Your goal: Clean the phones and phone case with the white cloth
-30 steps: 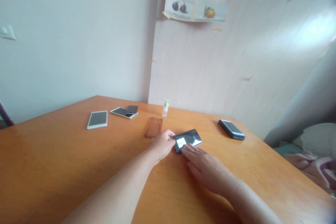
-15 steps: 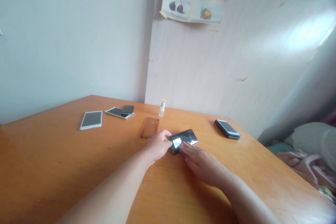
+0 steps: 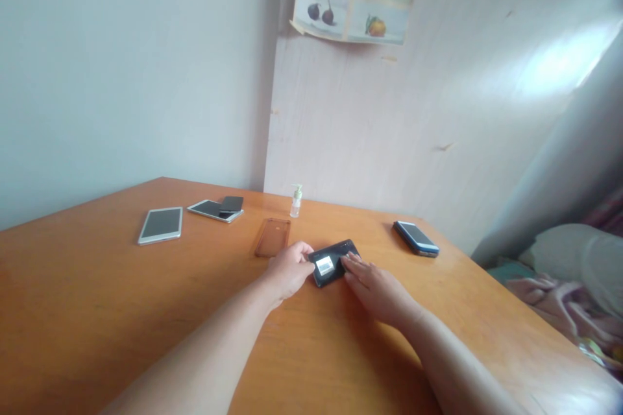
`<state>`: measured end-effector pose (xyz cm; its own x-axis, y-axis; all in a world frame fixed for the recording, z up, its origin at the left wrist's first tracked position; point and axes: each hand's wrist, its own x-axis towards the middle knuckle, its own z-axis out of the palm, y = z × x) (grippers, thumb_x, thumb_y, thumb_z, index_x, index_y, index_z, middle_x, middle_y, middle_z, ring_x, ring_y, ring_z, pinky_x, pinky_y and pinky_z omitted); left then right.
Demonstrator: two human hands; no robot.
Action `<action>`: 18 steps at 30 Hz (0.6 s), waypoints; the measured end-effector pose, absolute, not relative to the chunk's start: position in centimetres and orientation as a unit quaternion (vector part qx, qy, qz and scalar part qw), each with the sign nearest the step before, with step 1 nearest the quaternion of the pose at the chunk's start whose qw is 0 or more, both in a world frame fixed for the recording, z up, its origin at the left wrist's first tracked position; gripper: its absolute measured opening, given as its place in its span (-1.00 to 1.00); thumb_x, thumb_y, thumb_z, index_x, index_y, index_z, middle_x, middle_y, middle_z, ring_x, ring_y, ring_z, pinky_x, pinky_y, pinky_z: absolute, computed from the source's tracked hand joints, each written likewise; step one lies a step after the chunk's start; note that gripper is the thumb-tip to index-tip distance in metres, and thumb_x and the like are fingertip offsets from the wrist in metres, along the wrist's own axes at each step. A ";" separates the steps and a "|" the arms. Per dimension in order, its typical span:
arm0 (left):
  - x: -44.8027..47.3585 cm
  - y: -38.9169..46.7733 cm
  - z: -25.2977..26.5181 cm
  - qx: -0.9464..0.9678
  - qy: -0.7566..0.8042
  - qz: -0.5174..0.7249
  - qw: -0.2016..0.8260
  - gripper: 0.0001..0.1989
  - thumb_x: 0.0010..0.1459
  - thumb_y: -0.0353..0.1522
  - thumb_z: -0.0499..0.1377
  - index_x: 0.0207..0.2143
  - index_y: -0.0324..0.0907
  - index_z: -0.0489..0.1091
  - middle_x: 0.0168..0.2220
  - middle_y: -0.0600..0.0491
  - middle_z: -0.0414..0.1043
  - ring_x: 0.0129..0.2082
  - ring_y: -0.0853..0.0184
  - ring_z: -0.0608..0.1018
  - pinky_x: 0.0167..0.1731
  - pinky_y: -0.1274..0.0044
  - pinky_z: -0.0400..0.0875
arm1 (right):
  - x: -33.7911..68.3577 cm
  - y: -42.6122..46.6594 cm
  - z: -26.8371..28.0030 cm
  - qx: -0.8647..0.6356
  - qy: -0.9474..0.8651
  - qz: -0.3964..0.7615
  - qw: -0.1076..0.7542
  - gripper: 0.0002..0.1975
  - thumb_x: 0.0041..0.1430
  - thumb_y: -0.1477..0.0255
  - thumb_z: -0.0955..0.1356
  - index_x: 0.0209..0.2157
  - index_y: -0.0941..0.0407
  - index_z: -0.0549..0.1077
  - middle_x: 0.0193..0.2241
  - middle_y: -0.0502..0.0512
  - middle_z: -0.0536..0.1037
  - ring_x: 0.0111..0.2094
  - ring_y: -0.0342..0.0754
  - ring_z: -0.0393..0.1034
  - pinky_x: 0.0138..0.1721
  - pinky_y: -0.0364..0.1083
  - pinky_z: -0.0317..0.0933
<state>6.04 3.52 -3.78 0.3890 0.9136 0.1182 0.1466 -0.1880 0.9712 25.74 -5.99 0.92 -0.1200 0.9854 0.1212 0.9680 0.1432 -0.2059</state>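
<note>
A dark, glossy smartphone lies at a slant on the wooden table, its back facing up, with a white label near the left end. My left hand grips that left end between thumb and fingers. Across the right part of the phone's back rest the fingers of my right hand, stretched out and laid flat. Whether anything thin is under them I cannot tell. Just beyond my left hand is a translucent brown phone case.
Behind the case stands a small pump bottle. At the left lie a white tablet and another white tablet bearing a small dark device. Stacked phones sit near the table's right edge. Bedding is beyond.
My right hand's fingers have slid over the phone's back toward its right end, uncovering more of the label. My left hand keeps its grip. The whole view has shifted slightly.
</note>
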 end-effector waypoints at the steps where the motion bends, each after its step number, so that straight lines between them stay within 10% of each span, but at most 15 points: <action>1: 6.0 3.5 -3.8 0.668 0.396 0.384 0.499 -0.80 -0.06 -0.41 0.19 -0.30 -0.15 0.41 -0.50 0.14 0.43 -0.44 0.36 0.44 -0.42 0.59 0.21 | 26.1 -5.8 0.9 -0.674 -0.729 0.036 0.115 -0.48 0.34 0.32 0.13 0.24 0.22 0.25 0.26 0.30 0.19 0.28 0.11 0.07 0.26 0.12 0.00; 18: 6.0 3.7 -3.9 0.670 0.385 0.390 0.501 -0.81 -0.07 -0.39 0.21 -0.31 -0.14 0.41 -0.50 0.13 0.44 -0.45 0.34 0.45 -0.39 0.56 0.25 | 26.1 -5.2 0.0 -0.651 -0.745 0.044 0.139 -0.46 0.36 0.26 0.10 0.29 0.14 0.17 0.30 0.21 0.12 0.32 0.06 -0.04 0.29 0.12 -0.08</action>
<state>6.03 3.75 -3.88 0.3994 0.9064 0.1374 0.1255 -0.2025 0.9712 26.11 -5.18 -0.01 -0.1143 0.9819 0.1511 0.9576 0.1494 -0.2463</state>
